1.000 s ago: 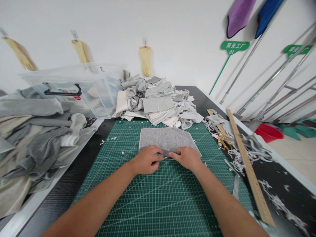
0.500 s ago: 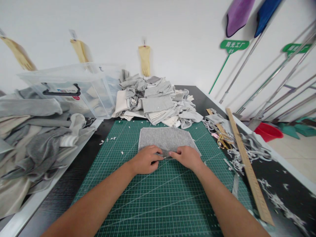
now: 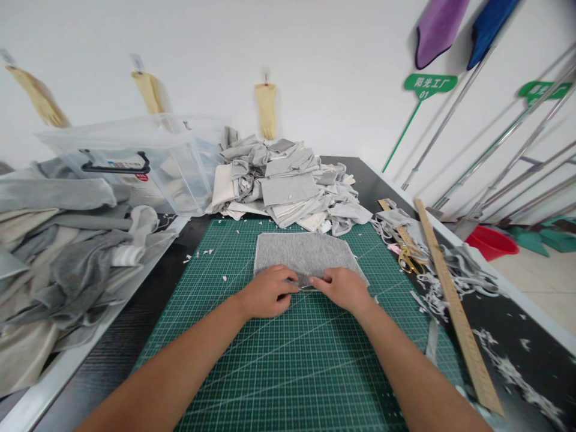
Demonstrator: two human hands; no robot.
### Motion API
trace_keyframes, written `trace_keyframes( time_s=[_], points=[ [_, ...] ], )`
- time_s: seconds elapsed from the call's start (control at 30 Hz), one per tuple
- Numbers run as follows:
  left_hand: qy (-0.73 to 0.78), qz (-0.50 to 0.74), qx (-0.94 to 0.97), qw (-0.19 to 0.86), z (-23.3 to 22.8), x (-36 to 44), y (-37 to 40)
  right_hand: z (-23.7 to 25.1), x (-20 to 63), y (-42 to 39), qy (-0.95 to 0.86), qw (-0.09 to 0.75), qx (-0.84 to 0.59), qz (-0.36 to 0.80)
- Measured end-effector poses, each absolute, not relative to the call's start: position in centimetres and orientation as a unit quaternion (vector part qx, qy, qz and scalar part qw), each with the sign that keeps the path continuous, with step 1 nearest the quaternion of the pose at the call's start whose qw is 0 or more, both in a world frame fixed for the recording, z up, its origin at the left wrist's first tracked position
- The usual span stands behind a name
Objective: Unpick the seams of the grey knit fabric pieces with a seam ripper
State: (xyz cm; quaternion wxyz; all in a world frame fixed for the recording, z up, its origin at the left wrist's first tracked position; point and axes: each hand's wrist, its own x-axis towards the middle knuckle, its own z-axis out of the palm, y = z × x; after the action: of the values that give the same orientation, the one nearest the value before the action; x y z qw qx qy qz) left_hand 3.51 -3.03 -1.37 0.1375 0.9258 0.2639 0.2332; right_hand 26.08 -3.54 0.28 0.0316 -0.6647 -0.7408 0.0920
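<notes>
Where the grey fabric piece [image 3: 302, 255] lies flat on the green cutting mat [image 3: 288, 360], the left hand [image 3: 266, 292] and right hand [image 3: 342, 288] meet at its near edge, fingers curled shut and pinching that hem. Beyond it sits a heap of fabric offcuts [image 3: 288, 186]; a clear plastic bin [image 3: 135, 162] stands left, and a wooden ruler [image 3: 454, 306] and scissors [image 3: 408, 259] lie right on the desk [image 3: 517, 336].

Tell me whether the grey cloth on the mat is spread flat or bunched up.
Spread flat: the grey cloth lies smooth on the green cutting mat, with both hands pinching its near edge.
</notes>
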Motion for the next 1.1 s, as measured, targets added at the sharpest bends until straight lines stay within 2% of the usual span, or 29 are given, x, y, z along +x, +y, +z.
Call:
trace_keyframes(
  time_s=[1.1],
  points=[
    [0.266, 0.222, 0.929, 0.133, -1.48, 3.49, -2.94, 0.08, 26.19, -3.83, -0.753, 0.047, -0.652, 0.077]
  ],
)
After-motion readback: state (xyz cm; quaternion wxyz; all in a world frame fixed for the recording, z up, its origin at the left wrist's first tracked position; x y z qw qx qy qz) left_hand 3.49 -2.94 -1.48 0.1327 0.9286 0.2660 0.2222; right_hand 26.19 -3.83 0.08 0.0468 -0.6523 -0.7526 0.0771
